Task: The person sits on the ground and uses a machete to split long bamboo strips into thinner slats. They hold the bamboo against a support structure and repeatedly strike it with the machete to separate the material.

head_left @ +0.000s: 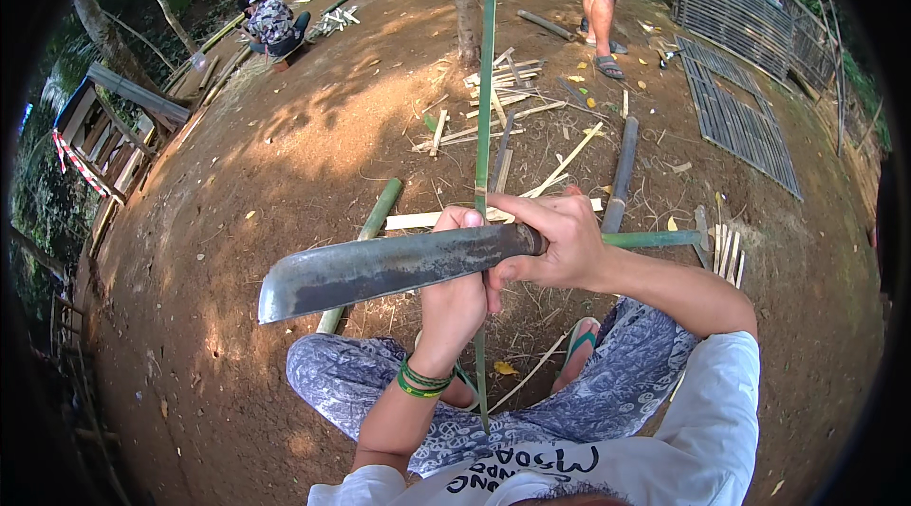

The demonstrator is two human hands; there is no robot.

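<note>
Holding a long, narrow green bamboo strip (pixel 488 79) roughly upright, closing the left hand (pixel 454 302) on it partway along and laying the thumb against its left side just above the blade. Hiding much of that grip behind the metal, so leaving the exact set of the other left fingers impossible to tell. Clasping a machete (pixel 380 271) by its dark handle in the right hand (pixel 562 233), just right of the strip, curling the fingers closed around it and stretching the index finger over to the strip. Carrying the broad blade crosswise in front of the strip, pointing its blunt end well to the left of it. Running the strip far out above both hands and, below them, down toward the lap. Wearing green bracelets (pixel 424 381) on the wrist left of the strip, planting a sandalled foot (pixel 579 347) right of it. Working between a green bamboo pole (pixel 378 214) left of the strip and a darker bamboo pole (pixel 622 169) to its right.
</note>
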